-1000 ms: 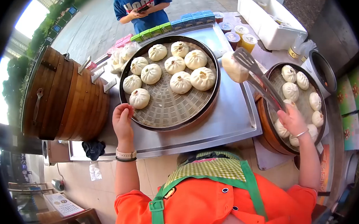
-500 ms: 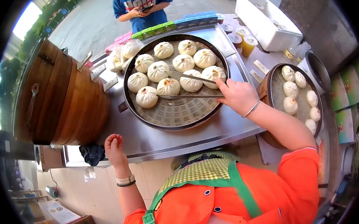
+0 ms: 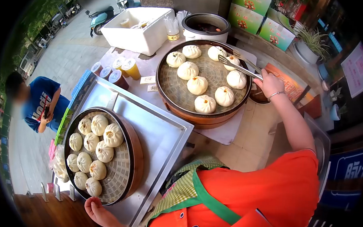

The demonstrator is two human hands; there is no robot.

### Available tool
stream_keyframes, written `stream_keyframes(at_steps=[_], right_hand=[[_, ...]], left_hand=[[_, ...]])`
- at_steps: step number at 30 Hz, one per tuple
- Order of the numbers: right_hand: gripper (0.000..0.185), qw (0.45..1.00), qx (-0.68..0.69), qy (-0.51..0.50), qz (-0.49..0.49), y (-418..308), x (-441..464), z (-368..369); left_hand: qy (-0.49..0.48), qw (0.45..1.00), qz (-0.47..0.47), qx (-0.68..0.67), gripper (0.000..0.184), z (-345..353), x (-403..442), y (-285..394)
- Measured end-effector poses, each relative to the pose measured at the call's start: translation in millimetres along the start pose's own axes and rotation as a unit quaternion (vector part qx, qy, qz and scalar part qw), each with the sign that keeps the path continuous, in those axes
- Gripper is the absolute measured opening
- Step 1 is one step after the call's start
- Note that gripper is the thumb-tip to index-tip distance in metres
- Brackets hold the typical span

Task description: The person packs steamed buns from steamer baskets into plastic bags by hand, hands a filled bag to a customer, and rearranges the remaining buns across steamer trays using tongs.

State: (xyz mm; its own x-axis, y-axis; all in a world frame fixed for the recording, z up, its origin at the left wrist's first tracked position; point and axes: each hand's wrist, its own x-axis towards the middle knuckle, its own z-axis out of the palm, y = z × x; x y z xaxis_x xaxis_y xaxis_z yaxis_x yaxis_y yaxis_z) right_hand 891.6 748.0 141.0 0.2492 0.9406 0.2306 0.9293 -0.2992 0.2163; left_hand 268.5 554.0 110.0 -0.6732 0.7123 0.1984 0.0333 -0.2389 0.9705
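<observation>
My right hand is closed on metal tongs over the farther round bamboo steamer. The two tong arms lie on either side of a steamed bun near that steamer's back right rim. I cannot tell whether they press on it. Several more pleated buns sit on the woven mat around it. My left hand, fingers curled in with nothing seen in them, is beside the lower edge of the nearer steamer. Several buns fill the left part of that one.
The nearer steamer stands on a metal table. Sealed drink cups, a white foam box and a cooker stand behind. A person holds a phone across the table. Green boxes are stacked at back right.
The view has turned right. My right hand has carried the tongs from the first steamer over to a bun in the other one. My left hand stays low, fingers curled.
</observation>
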Motion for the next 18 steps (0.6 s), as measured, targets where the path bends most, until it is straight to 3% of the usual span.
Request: stream_keyframes(at_steps=[9,11,13,15,16,18], right_hand=[[0.043,0.995,-0.05,-0.068,-0.051,14,24,12],[0.044,0.995,0.048,-0.091,0.004,29,19,18],[0.046,0.991,0.129,-0.04,0.011,47,15,47],[0.047,0.905,0.36,-0.179,0.139,53,12,56],[0.046,0.856,0.441,-0.193,0.187,52,7,55],[0.044,0.83,0.495,-0.168,0.192,53,-2,57]], left_hand=[[-0.066,0.998,-0.01,0.016,0.015,62,5,-16],[-0.059,0.998,-0.016,0.017,0.015,66,4,-16],[-0.046,0.999,-0.021,0.019,0.014,69,2,-15],[-0.039,0.998,-0.038,0.007,0.014,67,4,-12],[-0.036,0.999,-0.038,0.01,0.014,67,6,-11],[-0.063,0.998,-0.029,-0.004,0.013,63,8,-11]])
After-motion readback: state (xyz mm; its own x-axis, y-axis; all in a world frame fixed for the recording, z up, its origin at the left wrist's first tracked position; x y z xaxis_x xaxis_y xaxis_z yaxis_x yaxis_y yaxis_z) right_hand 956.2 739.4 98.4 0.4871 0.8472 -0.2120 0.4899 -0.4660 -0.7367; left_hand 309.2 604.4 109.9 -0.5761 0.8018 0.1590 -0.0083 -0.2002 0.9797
